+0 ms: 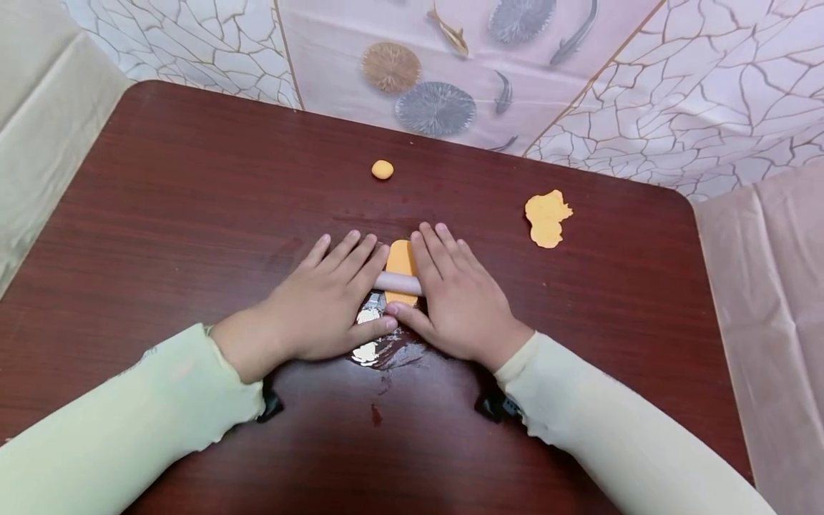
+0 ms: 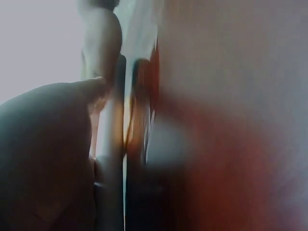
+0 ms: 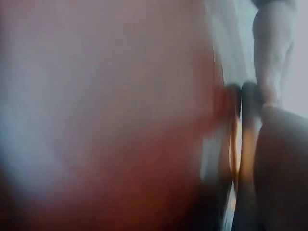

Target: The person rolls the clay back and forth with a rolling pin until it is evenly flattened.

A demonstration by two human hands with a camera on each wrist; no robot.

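Note:
A flattened oval of yellow-orange dough (image 1: 401, 254) lies on the dark wooden table, with a pale rolling pin (image 1: 400, 283) crossing it. My left hand (image 1: 318, 304) lies flat over the pin's left end, fingers straight and pointing away from me. Over the other end rests my right hand (image 1: 462, 304), also straight-fingered, its thumb by the near end of the dough. Both palms hide the ends of the pin. Low along the tabletop, the pin (image 2: 110, 134) shows beneath the hand in the left wrist view, and the same pin (image 3: 249, 144) appears in the right wrist view.
Beyond the hands sits a small ball of yellow dough (image 1: 383, 169). A thin, ragged-edged dough piece (image 1: 546, 219) lies to the right. Shiny wet smears (image 1: 402, 355) mark the table (image 1: 193, 179) near the thumbs. Patterned cloth (image 1: 438, 107) hangs behind the table's far edge.

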